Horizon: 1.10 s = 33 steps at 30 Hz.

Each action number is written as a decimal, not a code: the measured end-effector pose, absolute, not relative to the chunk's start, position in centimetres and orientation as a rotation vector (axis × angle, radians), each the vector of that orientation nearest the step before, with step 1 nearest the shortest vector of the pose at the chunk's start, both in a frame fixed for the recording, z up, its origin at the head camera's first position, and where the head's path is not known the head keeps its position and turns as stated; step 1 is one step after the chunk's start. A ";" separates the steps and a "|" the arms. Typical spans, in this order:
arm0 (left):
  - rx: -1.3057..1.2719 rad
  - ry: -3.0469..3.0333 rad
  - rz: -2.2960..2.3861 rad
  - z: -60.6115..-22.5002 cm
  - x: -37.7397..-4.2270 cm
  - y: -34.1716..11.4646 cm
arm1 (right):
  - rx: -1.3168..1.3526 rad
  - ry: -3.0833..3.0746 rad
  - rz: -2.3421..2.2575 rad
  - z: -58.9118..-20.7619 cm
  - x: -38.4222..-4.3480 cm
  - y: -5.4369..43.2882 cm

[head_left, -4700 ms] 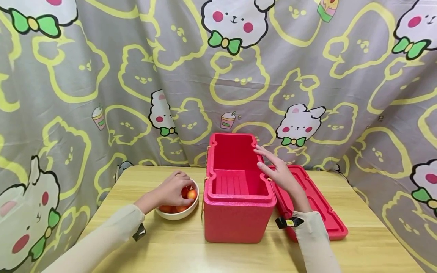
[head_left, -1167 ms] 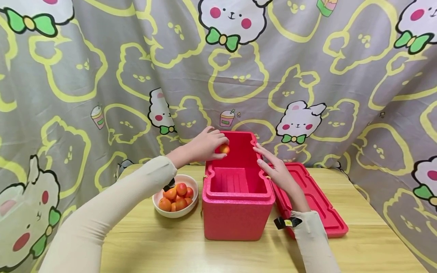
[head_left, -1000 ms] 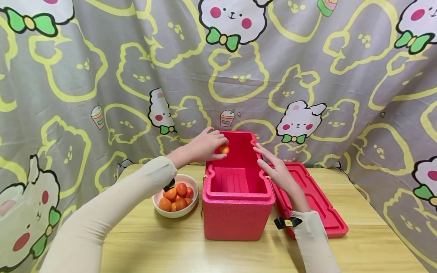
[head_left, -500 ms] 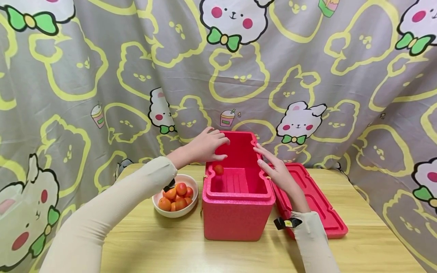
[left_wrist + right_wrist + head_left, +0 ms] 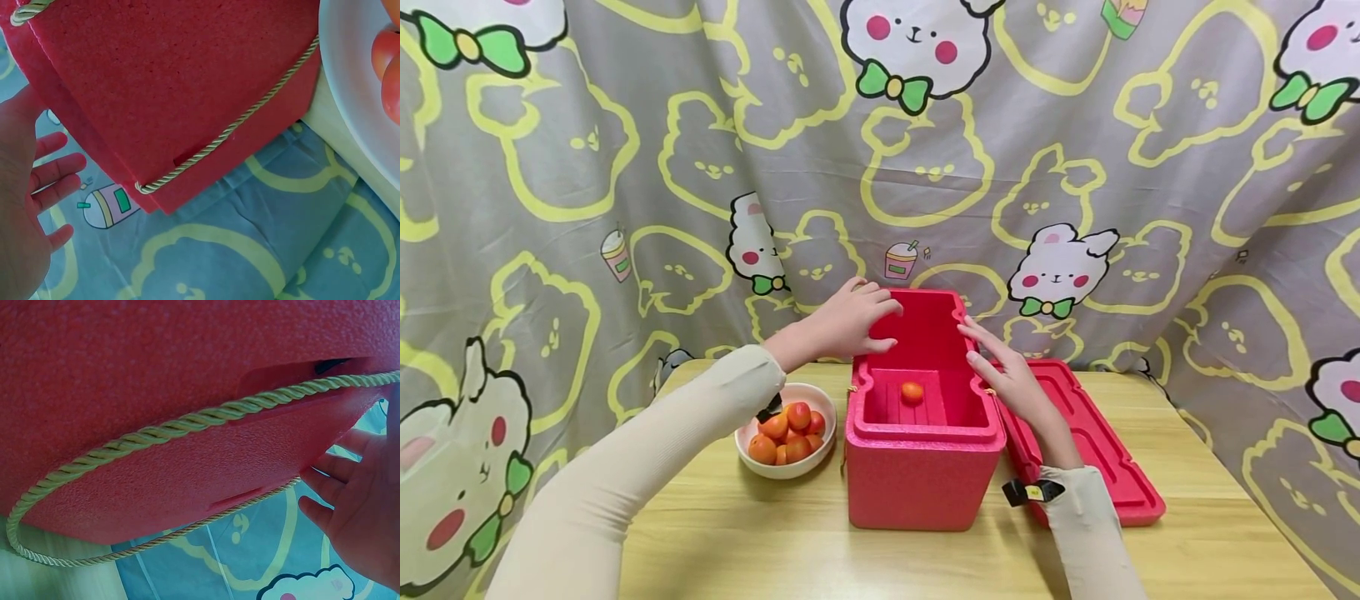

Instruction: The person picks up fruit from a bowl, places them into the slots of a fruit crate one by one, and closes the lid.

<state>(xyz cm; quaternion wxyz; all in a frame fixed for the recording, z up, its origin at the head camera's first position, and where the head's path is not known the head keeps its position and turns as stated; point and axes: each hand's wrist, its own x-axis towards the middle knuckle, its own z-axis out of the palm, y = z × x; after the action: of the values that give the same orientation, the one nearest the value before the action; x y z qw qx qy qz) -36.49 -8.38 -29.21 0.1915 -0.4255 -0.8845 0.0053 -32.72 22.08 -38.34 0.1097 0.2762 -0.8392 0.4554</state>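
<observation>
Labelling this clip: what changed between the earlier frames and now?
The left hand moved right and away from the person, from the white bowl to over the red box, and let go of an orange fruit, which dropped to the box floor. The right hand stayed at the right rim; box, lid and bowl stayed put.
</observation>
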 end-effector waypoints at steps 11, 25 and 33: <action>-1.069 -2.550 -0.390 -29.8 -36.5 -10.9 | 0.816 -2.471 1.325 -38.1 -32.7 22.1; -0.861 -2.619 -0.950 -35.5 -35.5 -18.3 | 0.824 -2.470 1.336 -38.1 -32.8 22.1; -0.813 -2.775 -0.944 -39.8 -34.9 -21.1 | 0.831 -2.467 1.351 -38.3 -32.9 22.2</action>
<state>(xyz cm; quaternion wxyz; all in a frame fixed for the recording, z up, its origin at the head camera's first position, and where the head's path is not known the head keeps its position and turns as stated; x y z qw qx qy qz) -34.86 -21.12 -39.80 0.0498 -0.2670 -0.9111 -0.3101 -32.88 22.24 -38.34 0.1041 0.2820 -0.8365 0.4581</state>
